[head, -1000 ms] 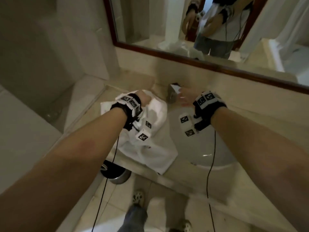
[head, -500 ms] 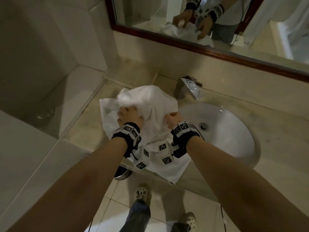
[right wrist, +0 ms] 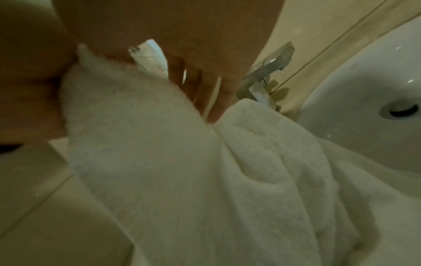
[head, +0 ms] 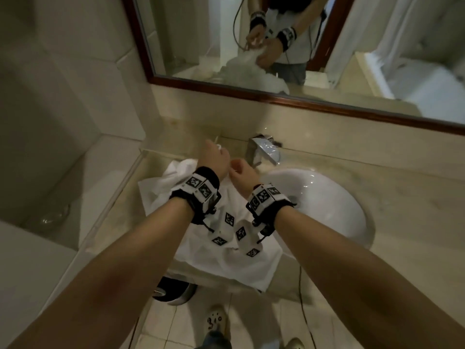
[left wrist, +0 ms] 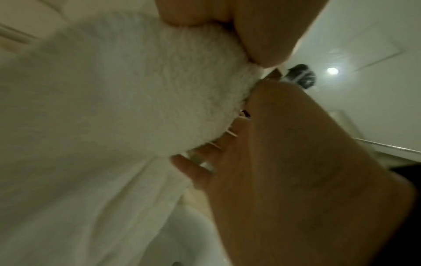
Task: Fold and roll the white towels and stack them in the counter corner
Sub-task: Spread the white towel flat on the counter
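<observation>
A white towel (head: 226, 260) lies crumpled on the beige counter (head: 118, 212) left of the sink, its lower part hanging over the front edge. My left hand (head: 214, 159) and right hand (head: 242, 172) are close together above its far end, each pinching a raised bit of the cloth. In the left wrist view the towel (left wrist: 114, 108) bunches under my thumb and fingertips (left wrist: 262, 36). In the right wrist view the towel (right wrist: 182, 162) hangs from under my hand, with the fingers (right wrist: 205, 90) pointing down behind it.
A white sink (head: 334, 202) sits right of the towel, with a chrome faucet (head: 264, 149) behind it. The counter's back left corner (head: 161, 147) meets the wall under a framed mirror (head: 201, 81). A round bin (head: 173, 290) stands on the tiled floor below.
A second ago only my left hand held the towel while the right reached toward the faucet. Both hands then took hold of the cloth and have moved back toward the wall, closer together.
</observation>
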